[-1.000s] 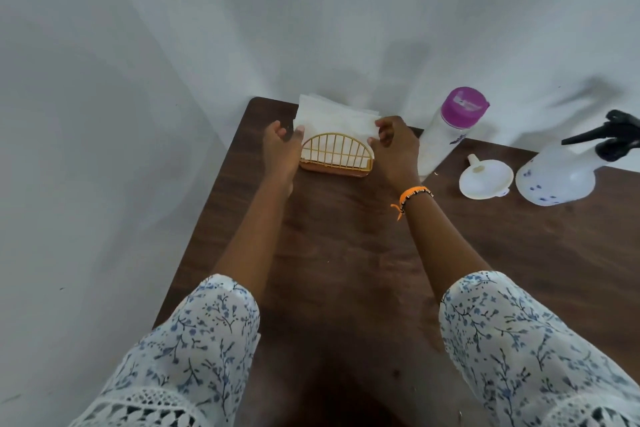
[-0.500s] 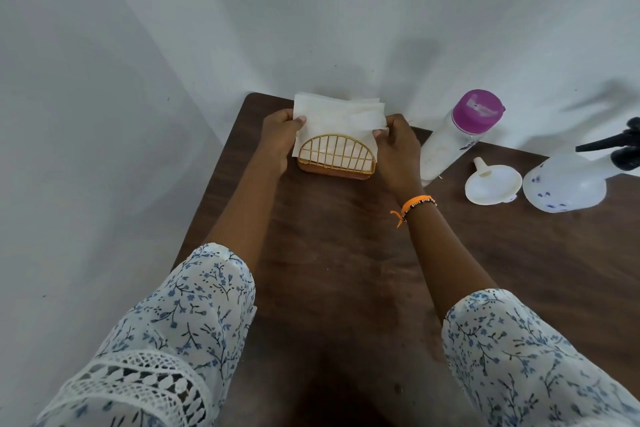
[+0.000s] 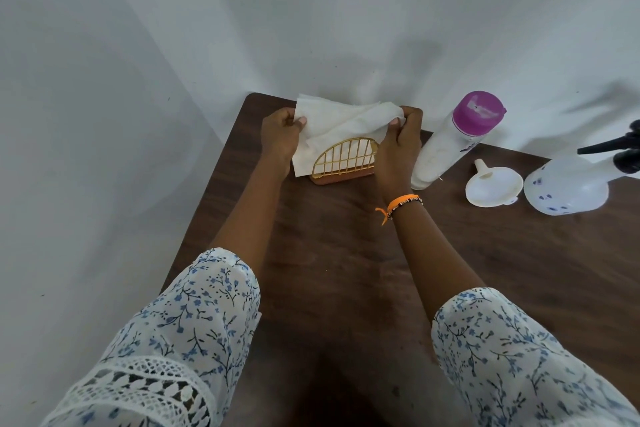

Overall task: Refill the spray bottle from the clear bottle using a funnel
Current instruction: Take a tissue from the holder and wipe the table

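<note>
- A napkin [image 3: 341, 126] has been lifted from the holder [image 3: 343, 161], pinched by the left hand [image 3: 280, 135] and right hand [image 3: 398, 146];
- The funnel [image 3: 493, 185] and spray bottle [image 3: 568, 184] lie untouched beyond the right hand, toward the table's [image 3: 450, 270] far right edge.

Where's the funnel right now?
The funnel lies on the table at the right of the head view, between the purple-capped bottle and the spray bottle, untouched by either hand.

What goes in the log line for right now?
left hand: gripping napkin | right hand: gripping napkin | funnel: untouched | spray bottle: untouched
</note>
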{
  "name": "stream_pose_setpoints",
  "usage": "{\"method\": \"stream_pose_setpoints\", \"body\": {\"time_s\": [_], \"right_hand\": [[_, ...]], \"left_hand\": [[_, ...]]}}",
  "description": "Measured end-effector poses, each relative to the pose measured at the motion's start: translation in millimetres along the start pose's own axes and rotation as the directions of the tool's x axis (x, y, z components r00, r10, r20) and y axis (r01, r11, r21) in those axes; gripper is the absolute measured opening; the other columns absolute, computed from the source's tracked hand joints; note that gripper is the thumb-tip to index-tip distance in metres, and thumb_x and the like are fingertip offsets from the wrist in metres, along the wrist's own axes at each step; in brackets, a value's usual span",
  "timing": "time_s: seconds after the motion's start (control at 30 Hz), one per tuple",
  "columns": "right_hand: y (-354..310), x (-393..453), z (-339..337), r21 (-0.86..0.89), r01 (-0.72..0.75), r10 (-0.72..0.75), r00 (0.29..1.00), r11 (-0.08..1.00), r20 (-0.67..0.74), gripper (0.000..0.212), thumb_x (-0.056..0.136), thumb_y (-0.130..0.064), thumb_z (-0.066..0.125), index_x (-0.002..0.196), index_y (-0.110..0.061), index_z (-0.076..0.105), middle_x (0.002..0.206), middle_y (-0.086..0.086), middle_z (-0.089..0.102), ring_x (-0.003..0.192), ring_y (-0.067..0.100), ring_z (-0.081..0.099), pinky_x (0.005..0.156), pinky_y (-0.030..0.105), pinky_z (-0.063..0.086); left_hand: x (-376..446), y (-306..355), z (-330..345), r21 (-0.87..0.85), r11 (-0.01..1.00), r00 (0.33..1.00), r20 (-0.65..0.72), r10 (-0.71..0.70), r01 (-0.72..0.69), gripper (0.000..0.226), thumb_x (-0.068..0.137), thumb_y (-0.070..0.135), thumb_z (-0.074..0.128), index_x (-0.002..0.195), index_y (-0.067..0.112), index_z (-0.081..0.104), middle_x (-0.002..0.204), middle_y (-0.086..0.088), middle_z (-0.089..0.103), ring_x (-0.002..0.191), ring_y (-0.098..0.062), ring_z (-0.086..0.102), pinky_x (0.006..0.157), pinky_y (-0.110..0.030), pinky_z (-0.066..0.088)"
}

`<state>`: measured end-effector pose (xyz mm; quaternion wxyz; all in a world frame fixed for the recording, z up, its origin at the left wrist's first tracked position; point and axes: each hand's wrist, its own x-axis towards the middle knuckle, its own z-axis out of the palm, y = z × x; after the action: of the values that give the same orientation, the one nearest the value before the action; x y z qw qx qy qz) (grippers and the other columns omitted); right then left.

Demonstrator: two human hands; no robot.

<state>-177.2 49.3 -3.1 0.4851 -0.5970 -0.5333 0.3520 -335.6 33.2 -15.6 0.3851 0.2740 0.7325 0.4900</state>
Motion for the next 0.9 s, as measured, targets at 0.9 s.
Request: {"method": "stream_pose_setpoints", "body": {"time_s": [0.9], "right_hand": [[2.7,-9.6,-2.8,0.006,0.231,-0.229,0.962,0.973,0.148,0.023,0.088,-0.001,0.038,0.097,-0.003,0.059,0.086,-0.002,0.058,0.08,0.004,0.053,0.074,0.014,0.04]], "left_hand": [[-11.6,-1.6,6.9,-0.041,0.999,1.0,-0.014,0.001,-0.002,0.017,0.095,0.009,0.047,0.107,0.009,0.059,0.103,0.003,0.058,0.086,-0.004,0.054,0.071,-0.017,0.049]]}}
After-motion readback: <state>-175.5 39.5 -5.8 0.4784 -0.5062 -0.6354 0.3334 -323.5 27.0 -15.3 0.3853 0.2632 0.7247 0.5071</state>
